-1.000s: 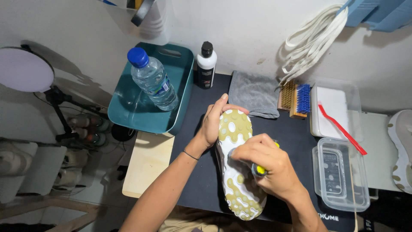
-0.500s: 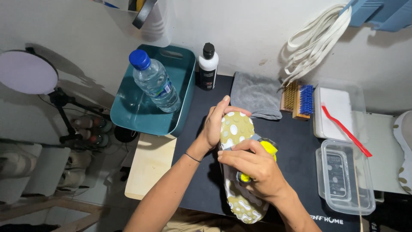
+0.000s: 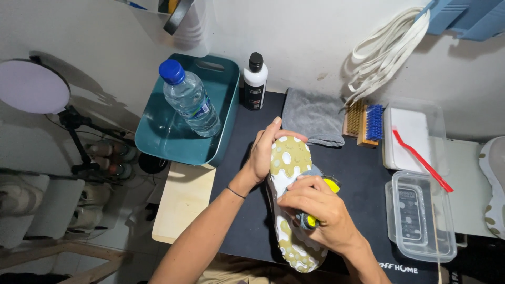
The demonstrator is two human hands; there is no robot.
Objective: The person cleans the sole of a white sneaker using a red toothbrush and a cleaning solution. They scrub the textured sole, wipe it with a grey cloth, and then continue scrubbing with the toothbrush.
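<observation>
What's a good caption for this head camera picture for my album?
Left hand steadies an upturned shoe on a black mat while right hand works a yellow brush across its sole.

White plastered wall [image 3: 315,47], black mat [image 3: 252,173] over pale wooden table [image 3: 184,205], round lamp on tripod [image 3: 31,87] at left

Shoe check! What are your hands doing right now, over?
Left hand gripping shoe toe, sole up. Right hand pressing yellow-handled brush on the sole. Nothing in the way.
</observation>
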